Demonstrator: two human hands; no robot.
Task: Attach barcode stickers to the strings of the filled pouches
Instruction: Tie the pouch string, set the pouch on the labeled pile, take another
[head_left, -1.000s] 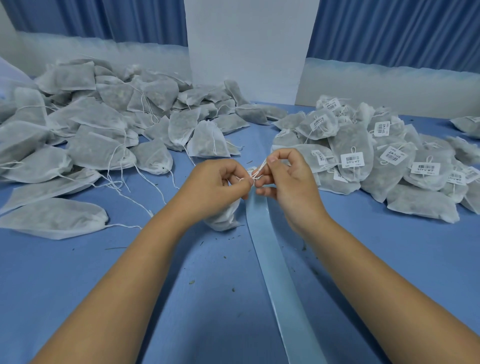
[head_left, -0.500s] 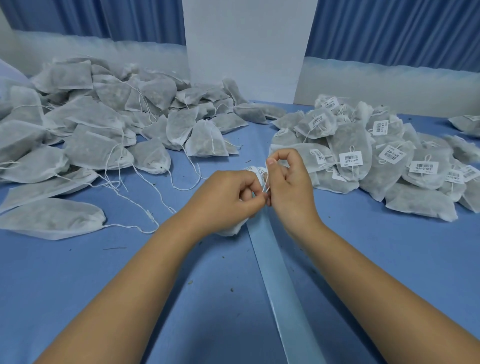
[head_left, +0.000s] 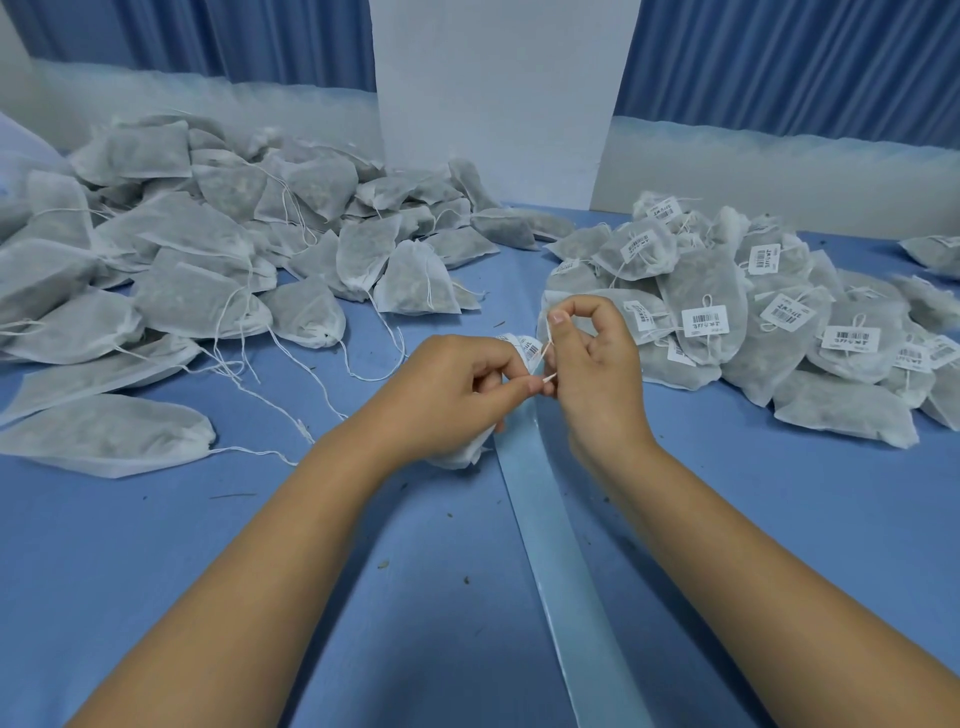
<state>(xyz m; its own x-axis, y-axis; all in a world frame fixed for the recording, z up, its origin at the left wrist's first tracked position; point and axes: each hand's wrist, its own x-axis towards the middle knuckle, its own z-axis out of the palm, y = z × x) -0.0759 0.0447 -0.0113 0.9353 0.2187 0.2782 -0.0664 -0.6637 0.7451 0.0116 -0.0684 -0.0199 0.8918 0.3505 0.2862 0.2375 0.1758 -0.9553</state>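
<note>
Both hands meet at frame centre. Left hand (head_left: 457, 389) curls round a pouch (head_left: 462, 453), thumb + index pinching the string (head_left: 546, 348) low. Right hand (head_left: 592, 374) pinches the same string higher up, rest of that hand loosely bent. Barcode sticker (head_left: 530, 347) sits betw. the hands, just left of the string; can't tell if it's folded shut on it.

Risks, as I judge them:
- String is thin + slack, so if either pinch slips the sticker glues to itself or to skin, not the string.
- Pressed crooked, the barcode creases & may not scan.
- Pulling too hard w/ the right hand could tug the pouch neck open.
- Loose strings from the unlabelled pile (head_left: 208, 249), upper left, trail toward centre and could snag.

Labelled pile (head_left: 753, 312) sits at right. Backing strip (head_left: 571, 571) runs down lower centre on the table (head_left: 156, 571).
</note>
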